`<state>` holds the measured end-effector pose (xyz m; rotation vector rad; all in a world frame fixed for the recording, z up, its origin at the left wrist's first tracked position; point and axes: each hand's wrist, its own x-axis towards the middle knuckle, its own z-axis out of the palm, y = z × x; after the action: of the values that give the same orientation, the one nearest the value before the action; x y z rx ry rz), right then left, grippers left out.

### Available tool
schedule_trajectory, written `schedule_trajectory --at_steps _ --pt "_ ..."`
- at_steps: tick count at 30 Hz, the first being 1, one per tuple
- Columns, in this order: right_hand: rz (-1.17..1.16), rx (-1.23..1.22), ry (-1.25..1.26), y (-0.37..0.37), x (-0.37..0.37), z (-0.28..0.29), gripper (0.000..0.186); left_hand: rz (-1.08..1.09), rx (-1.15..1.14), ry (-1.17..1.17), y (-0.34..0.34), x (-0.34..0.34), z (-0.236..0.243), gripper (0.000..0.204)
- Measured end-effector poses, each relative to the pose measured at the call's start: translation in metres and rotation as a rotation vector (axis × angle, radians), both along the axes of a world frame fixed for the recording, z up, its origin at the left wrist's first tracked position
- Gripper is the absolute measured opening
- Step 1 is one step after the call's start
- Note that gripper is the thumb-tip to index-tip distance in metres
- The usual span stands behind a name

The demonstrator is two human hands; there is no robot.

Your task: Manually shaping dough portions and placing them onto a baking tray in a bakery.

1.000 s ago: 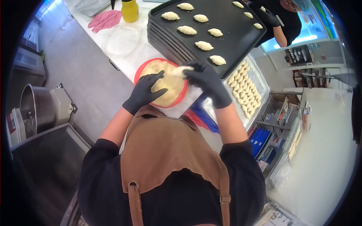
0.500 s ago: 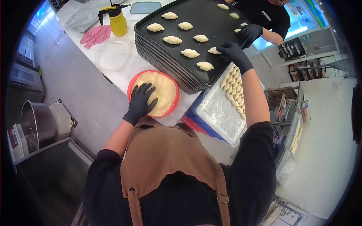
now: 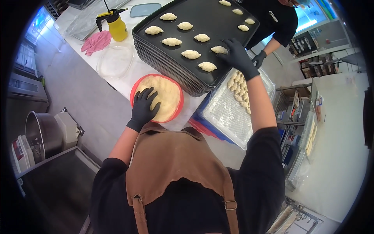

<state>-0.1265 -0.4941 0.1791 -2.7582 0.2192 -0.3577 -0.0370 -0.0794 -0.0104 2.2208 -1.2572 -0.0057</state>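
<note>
Spread flat, my gloved left hand [image 3: 144,107] rests over the left side of a red bowl [image 3: 181,102] filled with a pale yellow, crumbly-looking coating [image 3: 165,93]. My gloved right hand [image 3: 237,58] is over the right part of a dark baking tray [image 3: 175,58], fingers apart. Beside its thumb and fingertips lies a crescent-shaped dough piece [image 3: 219,50], coated pale; whether they still touch is hard to see. Several similar coated pieces [image 3: 191,54] sit spaced out on this top tray of a tall stack.
Right of the stack, a plastic-lined tray [image 3: 226,113] holds rows of uncoated dough pieces [image 3: 238,87]. A co-worker's gloved hand [image 3: 259,59] is near it. Left lie a clear lid [image 3: 115,62], a pink cloth [image 3: 96,42] and a yellow spray bottle [image 3: 117,29].
My right hand's fingers have spread away from the dough piece. The co-worker's hand has left the dark tray, where two small pieces now show, and moved down toward the lined tray.
</note>
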Motion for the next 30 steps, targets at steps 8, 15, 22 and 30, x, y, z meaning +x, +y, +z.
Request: schedule_trajectory --at_steps 8,15,22,30 --pt "0.075 0.098 0.152 0.060 -0.029 -0.023 0.061 -0.026 0.027 -0.020 -0.007 -0.001 0.006 0.047" --pt "-0.013 0.325 -0.273 0.033 -0.073 -0.030 0.045 -0.024 0.082 -0.012 -0.005 -0.002 -0.003 0.052" --pt "-1.016 0.418 -0.222 -0.107 -0.271 -0.156 0.034 -0.119 0.206 -0.026 -0.017 -0.004 0.012 0.068" --pt "-1.039 -0.007 -0.002 -0.076 -0.423 -0.258 0.032 -0.131 0.228 -0.009 -0.012 0.006 0.002 0.078"
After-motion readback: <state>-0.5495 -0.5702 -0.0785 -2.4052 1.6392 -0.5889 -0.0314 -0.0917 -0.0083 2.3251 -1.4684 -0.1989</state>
